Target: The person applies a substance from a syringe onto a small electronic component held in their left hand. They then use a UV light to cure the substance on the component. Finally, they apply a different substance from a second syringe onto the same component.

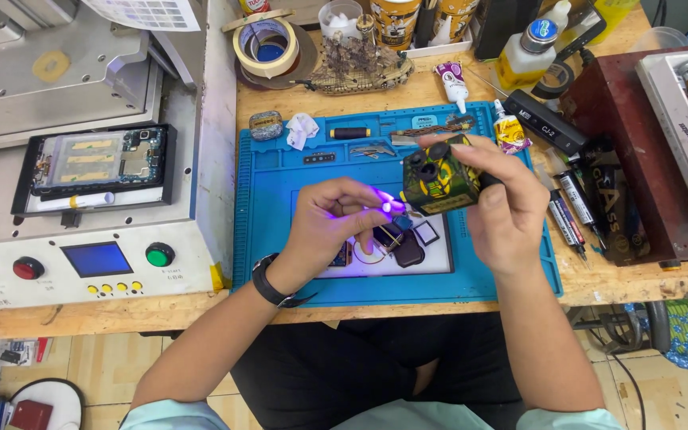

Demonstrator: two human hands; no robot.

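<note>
hands at a phone repair bench, seen from the head camera: the left hand, a dark watch on its wrist, has its fingers drawn together in a pinch on a small part that glows violet at the fingertips. what the part is cannot be told in the glare. the right hand is closed around a boxy yellow-and-black lamp, its round lenses turned toward the left fingertips, just beside them. both hands are raised over a blue silicone work mat that lies on a wooden bench. under them, on a white sheet in the middle of the mat, lie a small dark phone piece and a few smaller parts. near the mat's far edge rest tweezers and a small dark cylinder. a roll of tape sits on the bench beyond the mat. to the left stands a grey machine with a red button, a green button and an opened phone on its bed.
</note>
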